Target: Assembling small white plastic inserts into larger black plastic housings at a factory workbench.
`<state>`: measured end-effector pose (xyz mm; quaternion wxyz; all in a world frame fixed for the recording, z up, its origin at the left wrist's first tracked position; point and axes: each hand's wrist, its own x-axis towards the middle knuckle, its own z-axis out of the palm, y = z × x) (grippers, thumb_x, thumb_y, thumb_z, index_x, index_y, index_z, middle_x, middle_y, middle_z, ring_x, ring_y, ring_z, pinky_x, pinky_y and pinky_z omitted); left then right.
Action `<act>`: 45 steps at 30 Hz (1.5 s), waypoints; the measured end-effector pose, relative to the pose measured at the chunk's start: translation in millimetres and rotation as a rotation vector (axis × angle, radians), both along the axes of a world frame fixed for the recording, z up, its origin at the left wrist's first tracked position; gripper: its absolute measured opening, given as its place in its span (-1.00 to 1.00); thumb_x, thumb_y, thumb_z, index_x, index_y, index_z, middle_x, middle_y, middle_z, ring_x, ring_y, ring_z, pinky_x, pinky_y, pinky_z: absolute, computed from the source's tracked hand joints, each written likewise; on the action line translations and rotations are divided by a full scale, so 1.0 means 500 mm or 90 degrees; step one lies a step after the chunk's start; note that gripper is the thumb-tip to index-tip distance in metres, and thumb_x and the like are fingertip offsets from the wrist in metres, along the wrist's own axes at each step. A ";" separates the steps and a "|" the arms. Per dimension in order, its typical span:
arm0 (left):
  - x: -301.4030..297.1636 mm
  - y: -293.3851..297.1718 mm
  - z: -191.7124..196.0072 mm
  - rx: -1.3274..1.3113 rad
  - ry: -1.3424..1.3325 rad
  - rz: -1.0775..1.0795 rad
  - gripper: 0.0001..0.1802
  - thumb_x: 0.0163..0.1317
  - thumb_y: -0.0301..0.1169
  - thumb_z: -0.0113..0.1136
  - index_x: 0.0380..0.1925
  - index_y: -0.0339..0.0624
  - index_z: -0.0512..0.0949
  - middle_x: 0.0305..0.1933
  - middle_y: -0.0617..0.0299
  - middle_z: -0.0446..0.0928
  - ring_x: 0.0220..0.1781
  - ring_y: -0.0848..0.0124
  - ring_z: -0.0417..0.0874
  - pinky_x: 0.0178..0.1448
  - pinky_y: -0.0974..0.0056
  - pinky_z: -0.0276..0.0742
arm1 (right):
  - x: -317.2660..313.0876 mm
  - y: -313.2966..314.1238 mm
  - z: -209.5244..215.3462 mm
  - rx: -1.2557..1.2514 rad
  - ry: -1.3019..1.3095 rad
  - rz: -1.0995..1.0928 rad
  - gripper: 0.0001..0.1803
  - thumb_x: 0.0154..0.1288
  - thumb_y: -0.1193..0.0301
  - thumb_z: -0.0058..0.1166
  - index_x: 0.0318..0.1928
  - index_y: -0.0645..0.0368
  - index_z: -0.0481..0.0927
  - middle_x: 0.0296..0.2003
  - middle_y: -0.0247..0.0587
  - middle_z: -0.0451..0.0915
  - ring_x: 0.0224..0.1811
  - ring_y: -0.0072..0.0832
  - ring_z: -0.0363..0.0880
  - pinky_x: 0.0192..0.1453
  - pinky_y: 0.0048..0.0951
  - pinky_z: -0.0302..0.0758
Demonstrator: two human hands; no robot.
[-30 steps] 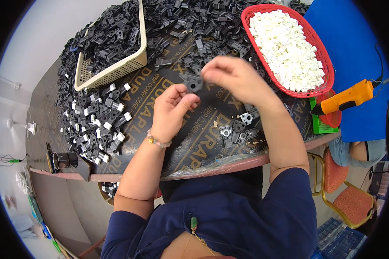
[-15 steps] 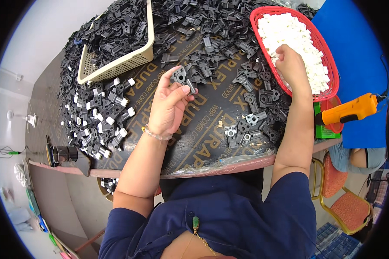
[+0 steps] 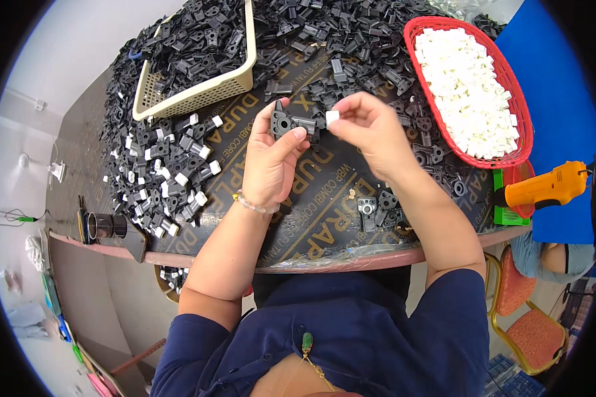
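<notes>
Holding a black plastic part (image 3: 284, 124) in the left hand (image 3: 269, 165), over the middle of the bench (image 3: 295, 228), with thumb laid across its near side and fingers curled behind it, closed firmly around it. Pinching a small white cap (image 3: 333, 116) between thumb and fingertips of the right hand (image 3: 379, 139), closed to just the cap's width. Holding the cap just beside the right end of the part; cannot tell from this angle whether touching. Wearing a beaded bracelet (image 3: 255, 206) on the left wrist and a short-sleeved navy top (image 3: 357, 324). Having, at the far right of the bench, a red basket (image 3: 526, 132) heaped with white pieces (image 3: 467, 92), and below it an orange handheld tool (image 3: 549, 187) beside a green tray (image 3: 511, 217). Having, toward the far left, a tilted cream basket (image 3: 205, 96) filled with black pieces (image 3: 202, 46), with more scattered around it and across the far side of the bench. Having, nearer on the left, a spread of white-capped parts (image 3: 179, 155), and next to the right forearm a small cluster of loose parts (image 3: 367, 215) near the bench's front edge.
</notes>
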<state>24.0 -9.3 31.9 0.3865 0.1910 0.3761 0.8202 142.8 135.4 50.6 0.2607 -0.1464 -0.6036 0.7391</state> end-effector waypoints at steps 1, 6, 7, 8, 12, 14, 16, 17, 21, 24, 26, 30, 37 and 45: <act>0.000 -0.001 -0.002 0.000 0.000 0.001 -0.39 0.23 -0.66 0.28 0.27 -0.09 0.37 0.02 0.25 0.57 -0.09 0.48 0.65 -0.04 0.35 0.59 | -0.001 -0.005 -0.003 -0.048 -0.019 0.031 -0.79 0.27 0.60 0.26 -0.10 0.25 0.56 -0.21 -0.28 0.64 -0.19 -0.59 0.62 -0.05 -0.53 0.57; 0.005 -0.004 -0.005 -0.049 0.119 0.048 -0.42 0.26 -0.68 0.25 0.26 -0.14 0.35 0.01 0.22 0.57 -0.10 0.48 0.64 -0.06 0.39 0.59 | 0.000 -0.015 -0.005 -0.164 -0.033 0.086 -0.79 0.27 0.60 0.27 -0.11 0.28 0.55 -0.23 -0.18 0.66 -0.23 -0.50 0.66 -0.06 -0.48 0.60; 0.010 0.000 -0.004 -0.049 0.119 0.049 -0.42 0.26 -0.68 0.25 0.26 -0.14 0.35 0.01 0.22 0.57 -0.10 0.48 0.64 -0.06 0.39 0.59 | -0.001 -0.014 -0.009 -0.143 -0.033 0.086 -0.79 0.27 0.61 0.26 -0.11 0.29 0.55 -0.22 -0.16 0.67 -0.23 -0.49 0.67 -0.06 -0.48 0.61; 0.017 0.004 -0.003 -0.048 0.163 0.078 -0.42 0.26 -0.68 0.26 0.26 -0.14 0.35 0.00 0.23 0.57 -0.10 0.48 0.64 -0.06 0.38 0.59 | -0.001 -0.012 -0.012 -0.121 -0.033 0.086 -0.79 0.27 0.62 0.26 -0.10 0.29 0.55 -0.22 -0.14 0.67 -0.23 -0.48 0.67 -0.06 -0.47 0.62; 0.013 -0.005 -0.006 -0.049 0.161 0.048 -0.40 0.26 -0.64 0.29 0.27 -0.12 0.32 0.05 0.20 0.55 -0.06 0.45 0.64 0.01 0.33 0.61 | 0.002 0.000 -0.015 -0.148 -0.031 0.100 -0.81 0.29 0.64 0.24 -0.11 0.28 0.55 -0.26 -0.14 0.68 -0.27 -0.49 0.68 -0.06 -0.49 0.63; 0.012 -0.005 -0.003 -0.014 0.086 -0.009 -0.34 0.25 -0.62 0.31 0.31 -0.10 0.28 -0.01 0.21 0.57 -0.09 0.46 0.64 -0.03 0.35 0.61 | 0.006 0.013 -0.019 -0.148 -0.002 0.185 -0.65 0.22 0.59 0.31 0.01 0.32 0.55 -0.04 -0.06 0.64 -0.06 -0.43 0.65 0.06 -0.45 0.60; 0.010 -0.012 0.010 0.015 0.014 -0.056 -0.27 0.24 -0.60 0.34 0.36 -0.07 0.24 -0.07 0.22 0.58 -0.12 0.47 0.64 -0.06 0.37 0.62 | 0.007 -0.008 0.005 -0.089 0.020 0.177 -0.48 0.16 0.52 0.37 0.13 0.33 0.50 0.13 -0.03 0.53 0.12 -0.38 0.54 0.18 -0.38 0.54; 0.014 -0.016 0.020 0.031 -0.013 -0.101 -0.18 0.24 -0.60 0.34 0.42 0.00 0.15 -0.06 0.21 0.59 -0.13 0.45 0.64 -0.07 0.36 0.62 | 0.005 -0.016 0.016 -0.030 0.043 0.163 -0.31 0.10 0.46 0.43 0.25 0.35 0.46 0.29 -0.01 0.43 0.30 -0.34 0.44 0.30 -0.32 0.47; 0.029 -0.011 0.018 0.086 -0.093 -0.214 -0.13 0.35 -0.37 0.27 0.51 0.18 -0.03 -0.07 0.14 0.58 -0.16 0.41 0.63 -0.13 0.36 0.58 | 0.008 0.001 0.040 0.084 0.035 0.311 0.08 -0.02 0.37 0.48 0.48 0.30 0.15 0.45 -0.01 0.24 0.46 -0.27 0.25 0.52 -0.19 0.19; 0.014 0.001 0.015 0.057 -0.200 -0.180 -0.39 0.53 0.06 -0.13 0.43 0.05 0.13 -0.17 0.17 0.58 -0.17 0.40 0.62 -0.08 0.33 0.55 | -0.008 -0.007 0.093 0.066 0.119 0.188 -0.15 -0.01 0.45 0.46 0.30 0.30 0.32 0.28 -0.02 0.46 0.31 -0.33 0.46 0.42 -0.25 0.36; -0.023 0.012 -0.041 -0.029 -0.137 -0.094 -0.47 0.53 0.06 -0.11 0.28 -0.04 0.33 -0.19 0.18 0.58 -0.18 0.41 0.61 -0.09 0.32 0.55 | -0.034 -0.038 0.125 0.107 0.106 0.173 -0.15 -0.03 0.50 0.46 0.30 0.28 0.32 0.19 -0.02 0.53 0.21 -0.33 0.55 0.35 -0.29 0.45; 0.046 0.039 0.041 0.513 -0.499 0.171 -0.62 0.45 -0.26 0.11 0.14 -0.22 0.41 -0.19 0.21 0.56 -0.18 0.46 0.58 -0.08 0.33 0.55 | -0.105 -0.127 0.157 0.536 -0.015 0.302 -0.18 -0.10 0.35 0.47 0.24 0.23 0.43 0.07 -0.03 0.60 0.13 -0.23 0.63 0.25 -0.28 0.50; -0.064 0.009 -0.056 -0.112 -0.058 0.042 -0.60 0.42 -0.44 0.14 0.21 -0.21 0.37 -0.14 0.16 0.58 -0.27 0.47 0.61 -0.21 0.36 0.62 | -0.304 -0.263 0.108 0.816 0.254 0.069 -0.17 0.02 0.23 0.44 0.29 0.21 0.40 0.28 0.10 0.43 0.27 -0.03 0.49 0.29 -0.13 0.50; -0.054 0.007 -0.044 -0.064 -0.065 0.119 -0.61 0.38 -0.48 0.07 0.20 -0.19 0.41 0.10 0.18 0.51 -0.03 0.48 0.54 -0.01 0.34 0.45 | -0.173 -0.008 0.075 1.094 -0.402 0.051 -0.70 0.16 0.41 0.17 -0.06 0.10 0.64 -0.11 -0.21 0.68 0.07 -0.17 0.61 0.11 -0.17 0.54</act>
